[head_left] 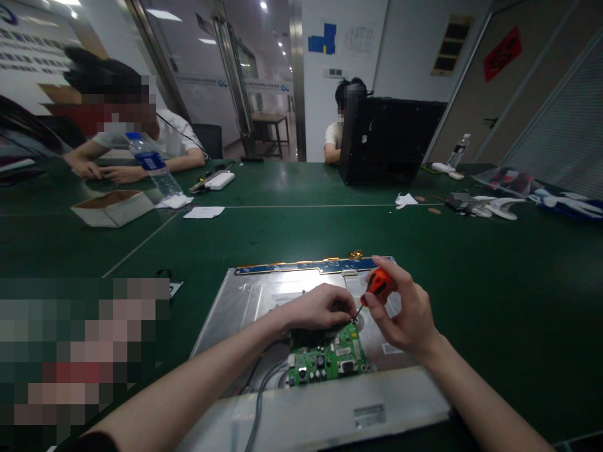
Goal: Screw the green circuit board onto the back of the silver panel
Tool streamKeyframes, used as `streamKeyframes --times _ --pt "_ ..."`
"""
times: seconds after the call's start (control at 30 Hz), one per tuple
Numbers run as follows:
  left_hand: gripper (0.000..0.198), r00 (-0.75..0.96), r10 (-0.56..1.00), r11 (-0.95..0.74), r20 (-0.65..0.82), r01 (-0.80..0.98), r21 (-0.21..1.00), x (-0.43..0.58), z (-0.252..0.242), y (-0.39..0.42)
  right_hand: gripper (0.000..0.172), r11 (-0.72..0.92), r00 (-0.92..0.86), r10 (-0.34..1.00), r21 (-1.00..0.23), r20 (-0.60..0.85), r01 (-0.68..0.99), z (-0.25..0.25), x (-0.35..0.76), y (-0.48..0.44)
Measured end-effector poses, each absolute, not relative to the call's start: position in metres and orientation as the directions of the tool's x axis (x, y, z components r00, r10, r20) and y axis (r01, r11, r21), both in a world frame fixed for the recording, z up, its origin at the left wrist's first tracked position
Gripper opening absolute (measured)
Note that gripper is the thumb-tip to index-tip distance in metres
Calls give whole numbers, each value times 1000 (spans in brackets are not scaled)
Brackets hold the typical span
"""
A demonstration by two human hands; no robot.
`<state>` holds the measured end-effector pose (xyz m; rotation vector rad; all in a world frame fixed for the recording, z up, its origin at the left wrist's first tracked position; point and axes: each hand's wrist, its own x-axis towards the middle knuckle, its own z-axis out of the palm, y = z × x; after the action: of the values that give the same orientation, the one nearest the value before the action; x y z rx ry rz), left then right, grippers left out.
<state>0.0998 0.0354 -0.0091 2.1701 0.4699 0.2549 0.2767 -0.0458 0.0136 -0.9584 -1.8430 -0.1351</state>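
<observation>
Green circuit board lies on a metal panel on the counter; the right hand grips an orange screwdriver, the left hand curls beside its tip, hold unclear; slanted like that, it might slip, gouging the board or jabbing skin.

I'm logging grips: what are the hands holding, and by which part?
The right hand holds a screwdriver by its orange handle; whether the left hand grips anything cannot be told.
</observation>
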Motion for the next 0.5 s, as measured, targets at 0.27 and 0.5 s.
streamKeyframes --times 0.27,0.5 --pt "18 914 406 -534 1 236 812 100 -11 36 53 663 -139 544 -322 828 676 11 276 -45" --pt "12 912 409 -557 34 220 801 100 -10 36 54 677 -164 489 -254 856 691 9 277 -41"
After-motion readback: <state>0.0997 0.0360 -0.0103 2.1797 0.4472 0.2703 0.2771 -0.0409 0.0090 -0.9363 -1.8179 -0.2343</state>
